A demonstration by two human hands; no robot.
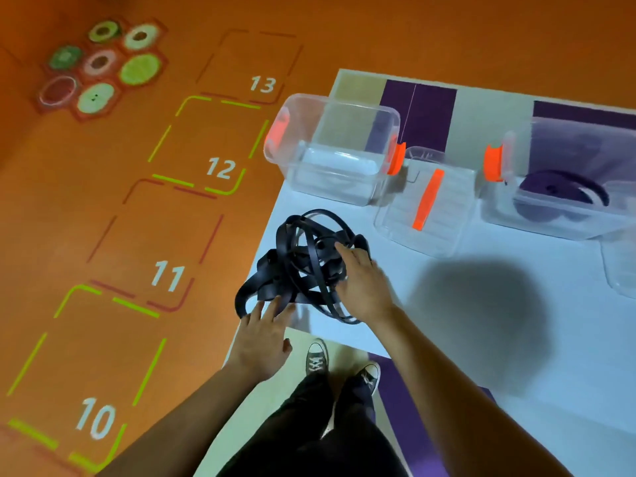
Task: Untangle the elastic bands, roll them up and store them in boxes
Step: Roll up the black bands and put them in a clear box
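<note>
Bands: I've got the black tangle of flat elastic bands [303, 266] at the table's [481, 321] front left corner, loops reaching the edge.
Left grip: left hand [265, 339] wide, straight fingers touching the lower loops.
Right grip: right hand [361, 280] on the tangle; can't tell if it's pinching.
Room: smooth white top runs right; clear plastic boxes [330, 146] just behind.

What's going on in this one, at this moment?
A person stands at a white table with both hands on a tangle of black elastic bands. The left hand touches its near edge with straight fingers, and the right hand reaches in from the other side. Nothing is untangled yet. Behind, one clear box looks empty, and another holds a rolled band.
</note>
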